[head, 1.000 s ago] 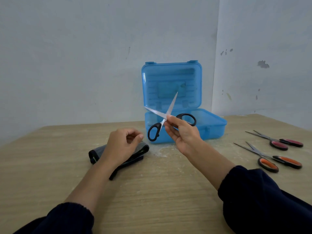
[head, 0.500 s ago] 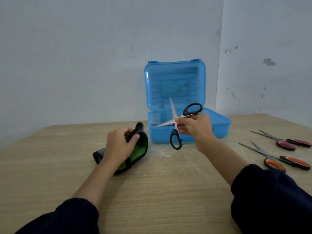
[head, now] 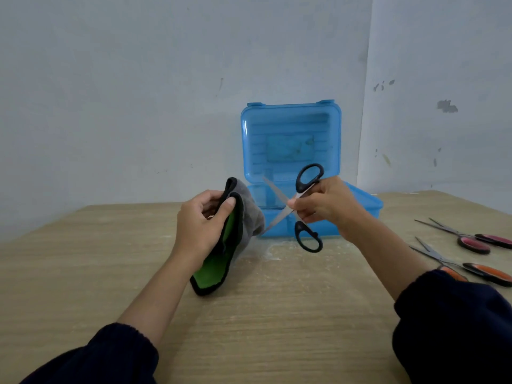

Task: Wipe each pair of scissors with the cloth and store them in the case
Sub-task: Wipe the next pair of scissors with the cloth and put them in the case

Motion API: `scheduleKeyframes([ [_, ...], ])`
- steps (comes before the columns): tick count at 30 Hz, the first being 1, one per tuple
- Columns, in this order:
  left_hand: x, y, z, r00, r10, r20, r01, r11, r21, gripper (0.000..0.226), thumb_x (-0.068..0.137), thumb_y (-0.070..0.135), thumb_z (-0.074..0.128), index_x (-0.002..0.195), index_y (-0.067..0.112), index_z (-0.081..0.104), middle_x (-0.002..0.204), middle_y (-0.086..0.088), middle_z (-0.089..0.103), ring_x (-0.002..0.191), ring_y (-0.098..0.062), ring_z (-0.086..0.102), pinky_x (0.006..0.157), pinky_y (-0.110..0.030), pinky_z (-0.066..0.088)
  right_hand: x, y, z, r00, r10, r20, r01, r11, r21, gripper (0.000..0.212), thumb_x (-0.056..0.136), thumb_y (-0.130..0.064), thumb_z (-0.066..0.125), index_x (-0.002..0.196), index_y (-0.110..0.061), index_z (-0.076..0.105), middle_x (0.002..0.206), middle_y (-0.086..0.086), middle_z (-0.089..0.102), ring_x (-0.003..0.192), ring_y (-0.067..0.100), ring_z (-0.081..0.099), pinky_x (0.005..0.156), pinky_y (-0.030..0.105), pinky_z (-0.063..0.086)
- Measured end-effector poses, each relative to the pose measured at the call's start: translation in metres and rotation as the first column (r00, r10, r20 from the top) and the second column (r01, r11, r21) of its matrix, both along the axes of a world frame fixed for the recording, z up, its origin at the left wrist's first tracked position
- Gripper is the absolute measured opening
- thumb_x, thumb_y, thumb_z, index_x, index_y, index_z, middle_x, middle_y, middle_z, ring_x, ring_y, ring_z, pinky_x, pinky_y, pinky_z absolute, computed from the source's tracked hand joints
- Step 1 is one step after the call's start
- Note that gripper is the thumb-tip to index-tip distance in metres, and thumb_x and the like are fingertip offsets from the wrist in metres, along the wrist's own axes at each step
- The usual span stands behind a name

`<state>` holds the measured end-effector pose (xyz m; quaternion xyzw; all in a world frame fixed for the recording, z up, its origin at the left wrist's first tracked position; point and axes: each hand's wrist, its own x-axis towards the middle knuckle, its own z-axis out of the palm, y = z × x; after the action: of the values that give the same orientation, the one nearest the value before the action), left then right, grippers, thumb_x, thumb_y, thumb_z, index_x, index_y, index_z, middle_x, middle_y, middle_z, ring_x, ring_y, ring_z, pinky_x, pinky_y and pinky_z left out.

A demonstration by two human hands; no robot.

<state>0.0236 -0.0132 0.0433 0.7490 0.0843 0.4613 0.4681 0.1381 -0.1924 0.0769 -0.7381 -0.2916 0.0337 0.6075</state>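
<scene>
My right hand (head: 324,203) grips black-handled scissors (head: 307,236) near the pivot, blades spread open and pointing left, one handle ring up and one hanging down. My left hand (head: 201,225) holds a folded cloth (head: 235,234), grey outside, green inside, black-edged, lifted off the table with its lower corner near the wood. The lower blade tip reaches the cloth's grey side. Behind them the blue plastic case (head: 360,200) stands open, lid upright against the wall.
Two more pairs of scissors lie open on the table at the right: a pink-handled pair (head: 476,241) and an orange-handled pair (head: 487,273). The wooden table (head: 263,314) meets a wall corner behind the case.
My left hand raised the cloth higher and toward the scissors. My right hand turned the scissors so the blades point left and one tip meets the cloth.
</scene>
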Motion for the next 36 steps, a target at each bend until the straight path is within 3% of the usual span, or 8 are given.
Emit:
scheduleKeyframes([
  [5, 0.000, -0.018, -0.002, 0.980, -0.186, -0.072, 0.193, 0.974, 0.115, 0.014, 0.087, 0.021, 0.058, 0.079, 0.019, 0.070, 0.075, 0.009, 0.070, 0.070, -0.001, 0.063, 0.068, -0.014, 0.049, -0.004, 0.014, -0.011, 0.993, 0.120, -0.024, -0.118, 0.992, 0.046, 0.016, 0.073, -0.009, 0.076, 0.083, 0.002, 0.071, 0.065, 0.009, 0.063, 0.057, 0.013, 0.060, 0.055, 0.021, 0.052],
  [8, -0.001, -0.017, 0.001, 0.949, -0.294, -0.116, 0.291, 0.956, -0.045, 0.033, 0.094, 0.027, 0.046, 0.082, 0.013, 0.073, 0.081, 0.001, 0.074, 0.073, -0.009, 0.067, 0.066, -0.016, 0.051, -0.004, 0.012, -0.011, 0.988, 0.154, -0.025, -0.152, 0.986, 0.070, 0.014, 0.075, -0.008, 0.074, 0.084, 0.002, 0.070, 0.068, 0.008, 0.064, 0.061, 0.014, 0.061, 0.058, 0.021, 0.053],
  [12, 0.000, -0.014, 0.002, 0.954, -0.273, -0.125, 0.267, 0.961, -0.066, 0.012, 0.083, 0.022, 0.062, 0.084, 0.013, 0.070, 0.078, -0.002, 0.072, 0.069, -0.005, 0.063, 0.066, -0.017, 0.050, -0.013, 0.015, -0.009, 0.971, 0.240, 0.008, -0.239, 0.968, 0.072, 0.009, 0.077, -0.005, 0.071, 0.084, 0.000, 0.068, 0.074, 0.012, 0.066, 0.067, 0.019, 0.064, 0.058, 0.021, 0.055],
  [16, 0.001, -0.015, -0.002, 0.917, -0.348, -0.195, 0.317, 0.933, -0.172, 0.014, 0.076, 0.020, 0.070, 0.089, 0.014, 0.073, 0.080, 0.001, 0.074, 0.074, -0.007, 0.066, 0.075, -0.020, 0.052, -0.020, 0.023, -0.014, 0.965, 0.261, 0.026, -0.262, 0.961, 0.083, 0.003, 0.078, 0.000, 0.069, 0.077, -0.003, 0.067, 0.068, 0.009, 0.065, 0.062, 0.017, 0.064, 0.059, 0.024, 0.056],
  [21, 0.002, -0.013, -0.006, 0.911, -0.297, -0.287, 0.321, 0.946, 0.040, 0.013, 0.082, 0.027, 0.066, 0.087, 0.016, 0.071, 0.076, -0.009, 0.065, 0.067, -0.014, 0.053, 0.065, -0.027, 0.042, -0.022, 0.027, -0.019, 0.950, 0.312, -0.004, -0.309, 0.943, 0.120, 0.001, 0.080, 0.000, 0.067, 0.079, 0.000, 0.067, 0.068, 0.010, 0.064, 0.066, 0.022, 0.062, 0.065, 0.030, 0.056],
  [27, 0.001, -0.015, 0.000, 0.941, -0.192, -0.278, 0.274, 0.916, 0.294, 0.014, 0.076, 0.036, 0.055, 0.072, 0.024, 0.063, 0.066, 0.004, 0.055, 0.060, -0.009, 0.045, 0.059, -0.026, 0.039, -0.022, 0.021, -0.013, 0.942, 0.336, 0.015, -0.336, 0.939, 0.073, 0.006, 0.081, -0.001, 0.065, 0.083, 0.004, 0.067, 0.063, 0.005, 0.066, 0.058, 0.014, 0.065, 0.058, 0.023, 0.056],
  [33, -0.002, -0.010, 0.001, 0.953, -0.153, -0.263, 0.233, 0.923, 0.308, 0.023, 0.073, 0.036, 0.056, 0.078, 0.015, 0.066, 0.069, 0.010, 0.058, 0.071, -0.005, 0.052, 0.072, -0.017, 0.040, -0.018, 0.013, -0.006, 0.953, 0.299, 0.054, -0.302, 0.950, 0.083, 0.005, 0.080, -0.003, 0.067, 0.082, 0.001, 0.068, 0.064, 0.007, 0.066, 0.057, 0.013, 0.062, 0.056, 0.021, 0.054],
  [36, 0.000, -0.012, -0.001, 0.958, -0.183, -0.221, 0.240, 0.934, 0.266, 0.022, 0.074, 0.033, 0.059, 0.082, 0.015, 0.067, 0.077, 0.001, 0.066, 0.078, -0.008, 0.059, 0.076, -0.017, 0.043, -0.019, 0.016, -0.007, 0.949, 0.307, 0.077, -0.313, 0.946, 0.082, 0.001, 0.080, -0.002, 0.067, 0.080, -0.001, 0.068, 0.063, 0.006, 0.067, 0.058, 0.015, 0.064, 0.058, 0.023, 0.057],
])
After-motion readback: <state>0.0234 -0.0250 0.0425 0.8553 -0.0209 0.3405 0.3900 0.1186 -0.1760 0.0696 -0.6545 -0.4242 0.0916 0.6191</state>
